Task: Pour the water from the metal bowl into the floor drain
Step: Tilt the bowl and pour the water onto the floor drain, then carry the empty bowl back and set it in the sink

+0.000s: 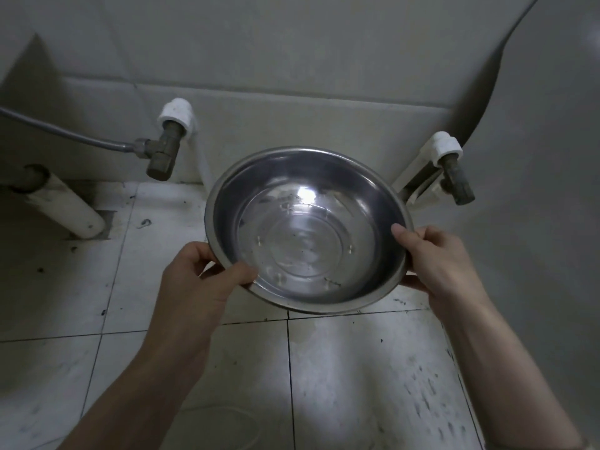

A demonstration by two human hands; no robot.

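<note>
A round metal bowl (308, 228) is held above the tiled floor (357, 368), roughly level, with a shallow layer of clear water in its bottom. My left hand (201, 277) grips its near-left rim, thumb inside the bowl. On the right rim sits my right hand (435, 258), thumb over the edge and fingers underneath. No floor drain shows in the view; the bowl hides the floor beneath it.
Two metal valves on white fittings stick out of the tiled wall: one (165, 151) at left with a grey hose (65, 134), one (454, 177) at right. A white drain pipe (65, 206) enters the floor at left. A large pale curved surface (535, 157) fills the right side.
</note>
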